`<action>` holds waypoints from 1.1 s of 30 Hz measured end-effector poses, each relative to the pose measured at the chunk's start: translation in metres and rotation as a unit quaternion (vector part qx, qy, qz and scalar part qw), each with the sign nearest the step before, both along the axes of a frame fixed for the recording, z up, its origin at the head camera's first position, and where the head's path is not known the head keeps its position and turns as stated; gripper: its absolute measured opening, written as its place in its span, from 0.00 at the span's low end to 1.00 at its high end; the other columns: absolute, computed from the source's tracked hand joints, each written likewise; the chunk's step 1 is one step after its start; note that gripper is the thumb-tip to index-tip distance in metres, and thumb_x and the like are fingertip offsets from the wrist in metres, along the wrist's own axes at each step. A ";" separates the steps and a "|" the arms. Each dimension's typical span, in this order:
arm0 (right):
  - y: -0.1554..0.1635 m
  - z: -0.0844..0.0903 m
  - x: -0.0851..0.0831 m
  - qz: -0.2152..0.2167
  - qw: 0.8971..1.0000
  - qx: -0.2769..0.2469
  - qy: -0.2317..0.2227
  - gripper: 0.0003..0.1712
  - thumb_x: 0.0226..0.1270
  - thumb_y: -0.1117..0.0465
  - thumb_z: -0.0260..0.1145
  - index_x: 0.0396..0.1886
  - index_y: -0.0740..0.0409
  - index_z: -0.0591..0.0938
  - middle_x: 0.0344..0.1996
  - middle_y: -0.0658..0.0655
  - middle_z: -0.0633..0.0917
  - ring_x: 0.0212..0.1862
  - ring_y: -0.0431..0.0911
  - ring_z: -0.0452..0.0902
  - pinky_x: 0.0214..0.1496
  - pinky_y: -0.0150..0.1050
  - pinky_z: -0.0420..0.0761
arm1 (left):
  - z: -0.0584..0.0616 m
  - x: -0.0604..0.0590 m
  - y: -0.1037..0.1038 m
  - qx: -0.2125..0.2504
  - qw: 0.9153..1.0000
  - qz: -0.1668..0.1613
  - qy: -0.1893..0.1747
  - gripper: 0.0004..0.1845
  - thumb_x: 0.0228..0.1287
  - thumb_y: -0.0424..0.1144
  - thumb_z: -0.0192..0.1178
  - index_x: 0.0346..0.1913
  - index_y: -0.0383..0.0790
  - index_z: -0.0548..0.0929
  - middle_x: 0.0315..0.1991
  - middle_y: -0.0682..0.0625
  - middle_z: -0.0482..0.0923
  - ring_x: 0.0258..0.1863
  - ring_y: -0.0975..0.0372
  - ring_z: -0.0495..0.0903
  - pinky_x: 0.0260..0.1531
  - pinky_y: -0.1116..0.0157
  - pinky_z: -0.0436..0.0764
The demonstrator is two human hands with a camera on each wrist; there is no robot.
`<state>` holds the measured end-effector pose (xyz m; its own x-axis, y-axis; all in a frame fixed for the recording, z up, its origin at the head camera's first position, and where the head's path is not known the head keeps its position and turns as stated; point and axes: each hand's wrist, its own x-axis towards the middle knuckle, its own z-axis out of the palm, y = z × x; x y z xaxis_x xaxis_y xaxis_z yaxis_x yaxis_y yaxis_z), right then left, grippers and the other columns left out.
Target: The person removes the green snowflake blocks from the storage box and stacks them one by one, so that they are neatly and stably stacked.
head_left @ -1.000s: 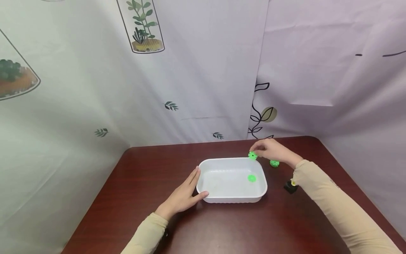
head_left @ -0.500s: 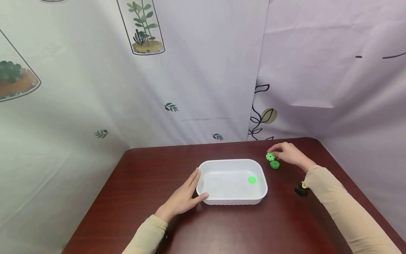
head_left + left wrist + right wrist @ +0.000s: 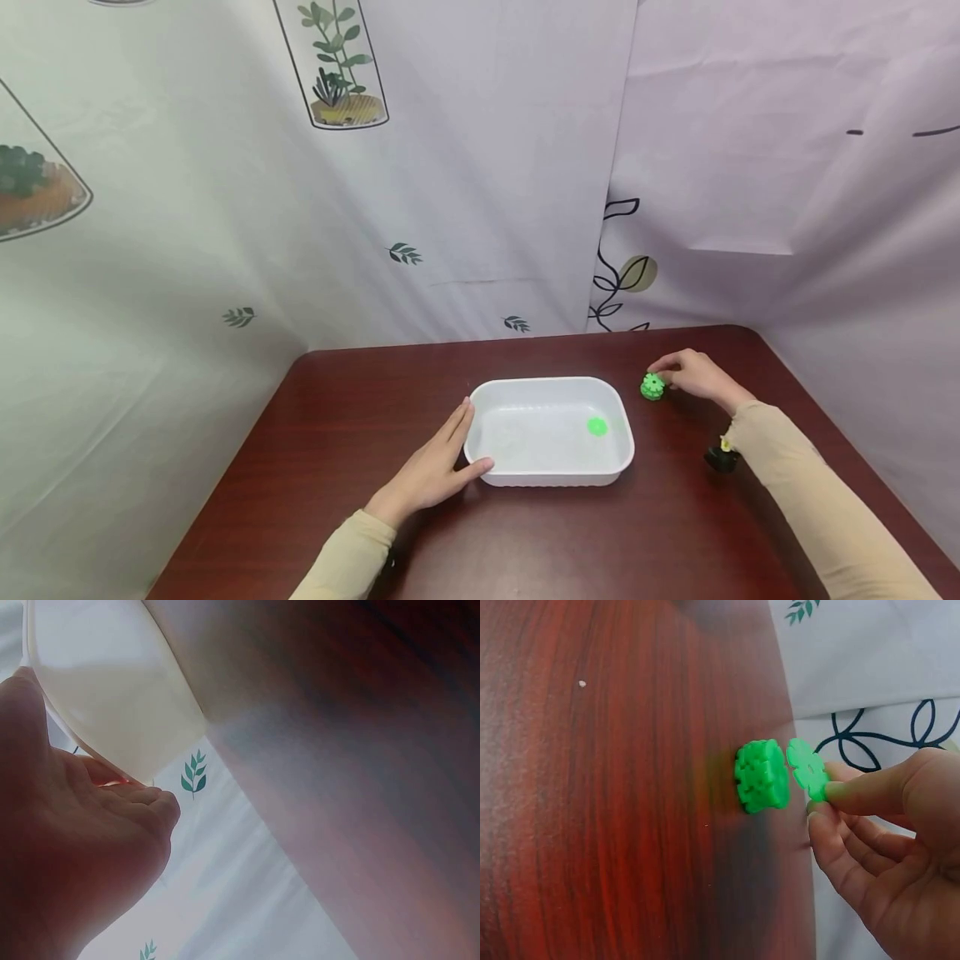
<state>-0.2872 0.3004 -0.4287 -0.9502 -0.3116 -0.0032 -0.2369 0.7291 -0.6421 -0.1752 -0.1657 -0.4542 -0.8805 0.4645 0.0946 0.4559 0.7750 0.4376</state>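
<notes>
Over by the table's (image 3: 337, 433) right rear, the right hand (image 3: 693, 375) is down at a green stack (image 3: 652, 387) of toothed discs. From the head view that is just one green lump at the fingertips. The right wrist view splits it: the stack (image 3: 762, 776) sits on the wood, and a single loose disc (image 3: 807, 768) stands just beside it, held apart by a thin gap. That disc is pinched at its edge between thumb and fingertip (image 3: 838, 792), the other fingers loosely curled below and holding nothing.

Left side now: the left hand (image 3: 431, 467) lies against the near left corner of the white tray (image 3: 551, 475), fingers straight along its short wall, thumb along the near wall. The left wrist view shows only the tray's outside (image 3: 120, 697) and the palm (image 3: 75, 862) pressed to it, thumb up by the rim; nothing curled round it.

Only the head view looks into the tray, where one green disc (image 3: 597, 426) lies flat on the floor, towards the right end.

Count: one tray, one disc inside it, one disc in the pinch, one stack on the table; how many discs it holds I cannot tell. One small black thing (image 3: 721, 457) with a pale spot sits by the right sleeve.
</notes>
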 end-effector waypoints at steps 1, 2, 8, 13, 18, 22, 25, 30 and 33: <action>0.000 -0.001 0.000 0.000 1.000 0.000 -0.001 0.13 0.72 0.68 0.60 0.49 0.69 0.86 0.45 0.66 0.87 0.36 0.48 0.82 0.41 0.44 0.82 | 0.000 0.000 0.000 -0.001 1.000 0.000 0.000 0.53 0.67 0.73 0.49 0.81 0.40 0.47 0.82 0.51 0.40 0.79 0.59 0.47 0.72 0.53 0.61; 0.000 -0.002 0.000 0.001 1.000 0.000 -0.003 0.13 0.72 0.68 0.60 0.49 0.69 0.86 0.45 0.66 0.86 0.36 0.48 0.82 0.40 0.43 0.82 | 0.000 0.000 0.000 -0.001 1.000 0.001 0.001 0.53 0.67 0.73 0.49 0.81 0.40 0.47 0.82 0.51 0.40 0.79 0.59 0.47 0.72 0.53 0.61; 0.001 -0.006 0.000 0.003 1.000 0.000 -0.007 0.13 0.71 0.69 0.60 0.48 0.69 0.86 0.45 0.66 0.86 0.36 0.47 0.82 0.39 0.41 0.83 | 0.001 0.000 0.001 0.000 1.000 -0.001 0.005 0.53 0.67 0.72 0.50 0.81 0.40 0.47 0.82 0.50 0.40 0.79 0.59 0.47 0.72 0.53 0.60; 0.002 -0.005 0.001 0.005 1.000 0.001 -0.004 0.13 0.70 0.69 0.60 0.48 0.71 0.86 0.44 0.67 0.86 0.35 0.48 0.82 0.38 0.41 0.82 | 0.003 0.000 0.001 0.000 1.000 -0.003 0.004 0.53 0.67 0.72 0.50 0.81 0.39 0.47 0.82 0.51 0.39 0.79 0.59 0.46 0.72 0.54 0.60; 0.002 -0.003 0.000 0.005 1.000 0.004 0.000 0.14 0.70 0.70 0.59 0.49 0.72 0.85 0.44 0.67 0.86 0.34 0.47 0.80 0.36 0.41 0.81 | 0.004 -0.002 0.000 0.000 1.000 0.001 0.002 0.54 0.67 0.73 0.50 0.81 0.40 0.47 0.82 0.53 0.38 0.79 0.60 0.46 0.72 0.54 0.60; 0.004 -0.005 0.001 0.000 1.000 0.008 0.004 0.14 0.71 0.69 0.59 0.50 0.72 0.85 0.44 0.67 0.86 0.33 0.46 0.79 0.36 0.41 0.80 | 0.004 -0.002 0.001 0.003 1.000 0.003 0.000 0.54 0.67 0.73 0.50 0.81 0.40 0.47 0.82 0.53 0.38 0.79 0.61 0.47 0.72 0.54 0.61; 0.007 -0.007 0.003 -0.002 1.000 0.009 0.006 0.15 0.70 0.69 0.60 0.51 0.72 0.84 0.43 0.66 0.86 0.33 0.46 0.80 0.36 0.41 0.80 | 0.003 -0.001 0.001 0.003 1.000 0.002 0.000 0.53 0.67 0.73 0.50 0.81 0.40 0.47 0.82 0.53 0.38 0.79 0.61 0.47 0.72 0.54 0.61; 0.009 -0.010 0.010 0.002 1.000 -0.005 -0.006 0.18 0.64 0.72 0.61 0.53 0.77 0.81 0.38 0.62 0.85 0.34 0.46 0.79 0.35 0.39 0.80 | 0.002 0.000 0.001 0.003 1.000 0.001 0.000 0.53 0.67 0.72 0.50 0.81 0.40 0.47 0.82 0.52 0.39 0.79 0.60 0.47 0.72 0.54 0.60; 0.008 -0.013 0.012 0.008 1.000 -0.014 -0.019 0.21 0.61 0.73 0.63 0.54 0.80 0.79 0.37 0.61 0.84 0.33 0.45 0.79 0.34 0.36 0.80 | 0.002 0.001 0.001 0.002 1.000 0.002 -0.005 0.53 0.67 0.73 0.50 0.81 0.40 0.47 0.82 0.52 0.39 0.79 0.60 0.47 0.72 0.54 0.60</action>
